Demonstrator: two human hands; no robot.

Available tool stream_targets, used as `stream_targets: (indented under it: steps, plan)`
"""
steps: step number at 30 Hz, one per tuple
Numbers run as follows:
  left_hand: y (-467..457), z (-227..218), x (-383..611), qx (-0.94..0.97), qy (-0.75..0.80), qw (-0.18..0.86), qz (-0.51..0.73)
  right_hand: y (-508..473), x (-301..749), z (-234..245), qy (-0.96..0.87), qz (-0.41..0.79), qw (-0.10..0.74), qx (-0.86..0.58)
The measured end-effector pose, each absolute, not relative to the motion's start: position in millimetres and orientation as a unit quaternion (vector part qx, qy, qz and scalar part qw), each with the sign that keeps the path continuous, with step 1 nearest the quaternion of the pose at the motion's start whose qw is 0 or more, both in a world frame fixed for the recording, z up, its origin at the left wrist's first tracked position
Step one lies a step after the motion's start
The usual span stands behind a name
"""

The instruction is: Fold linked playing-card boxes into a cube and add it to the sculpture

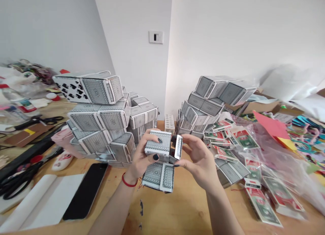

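My left hand (141,158) is wrapped round a small box folded from playing cards (160,140) with grey patterned backs, thumb and fingers on its near and top faces. In my right hand (197,157) a folded playing card (178,147) is pinched between thumb and fingers, at the right side of that box. Just below sits a second card box (155,174); whether it is joined to the held one I cannot tell. Stacked card boxes rise on both sides, a left stack (106,118) and a right stack (207,103).
A black phone (86,191) and white paper (54,197) lie at left, near black scissors (19,181) and a white mouse (62,160). Red and green card packs (262,204) and plastic wrap (286,164) spread at right. A wall switch (155,37) is ahead.
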State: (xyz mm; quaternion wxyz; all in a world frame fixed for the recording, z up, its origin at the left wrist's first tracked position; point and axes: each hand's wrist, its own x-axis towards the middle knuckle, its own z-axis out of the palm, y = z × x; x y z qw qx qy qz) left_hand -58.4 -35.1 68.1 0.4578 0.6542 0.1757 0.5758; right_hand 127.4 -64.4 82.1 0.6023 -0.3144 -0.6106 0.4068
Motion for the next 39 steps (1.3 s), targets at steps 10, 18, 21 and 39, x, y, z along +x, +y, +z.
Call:
stream_targets:
  steps: [10,18,21,39]
  plan:
    - [-34.8,68.1,-57.7,0.650,0.177,0.459,0.579,-65.1,126.9,81.3,-0.609,0.412,0.603,-0.311]
    - [-34.9,68.0,-58.6,0.655,0.181,0.451,0.579,-64.5,127.1,81.6,-0.610,0.410,0.602,-0.312]
    - [-34.8,67.7,-58.3,0.652,0.183,0.455,0.578,-64.4,127.1,81.9,-0.615,0.408,0.597,-0.314]
    - [-32.9,65.1,-57.5,0.657,0.194,0.446,0.576,-62.8,128.8,78.4,-0.614,0.397,0.605,-0.316]
